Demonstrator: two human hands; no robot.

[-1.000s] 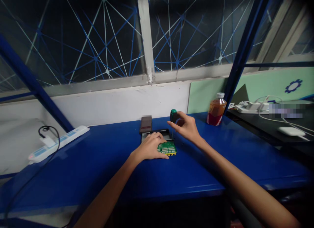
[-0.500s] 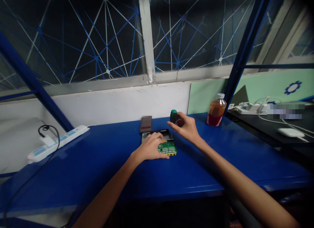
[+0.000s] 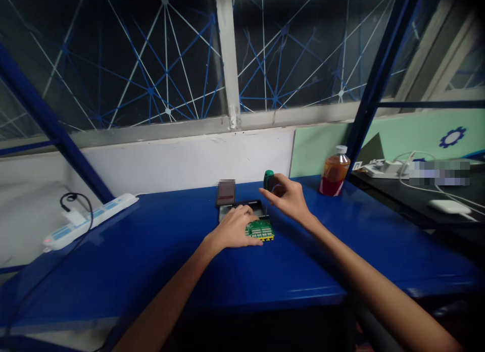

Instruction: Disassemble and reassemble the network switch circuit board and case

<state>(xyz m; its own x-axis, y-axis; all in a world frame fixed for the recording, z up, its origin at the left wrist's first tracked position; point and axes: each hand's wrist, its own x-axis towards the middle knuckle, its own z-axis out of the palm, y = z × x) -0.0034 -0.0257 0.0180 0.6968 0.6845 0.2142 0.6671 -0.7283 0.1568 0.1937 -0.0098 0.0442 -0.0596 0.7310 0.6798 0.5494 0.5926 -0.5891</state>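
My left hand [image 3: 238,228] grips a green circuit board [image 3: 262,228] with yellow parts along its near edge, fingers across its left side and thumb at the front. In my right hand [image 3: 288,196] is a screwdriver [image 3: 269,181] with a green and black handle, held upright between thumb and fingers. Its thin shaft points down at the board's far right corner; whether the tip touches a screw is too small to tell. Behind the board lies a dark open casing [image 3: 256,207], partly hidden by my left hand.
A dark flat box [image 3: 226,192] lies behind the casing on the blue table [image 3: 159,261]. At the left is a white power strip [image 3: 91,220] with a black cable. A drink bottle [image 3: 335,171] stands at the back right, beside a black table [image 3: 397,195] with chargers and cables.
Both hands keep almost the same pose, with the screwdriver still upright over the board's corner. The whole view has shifted very slightly.
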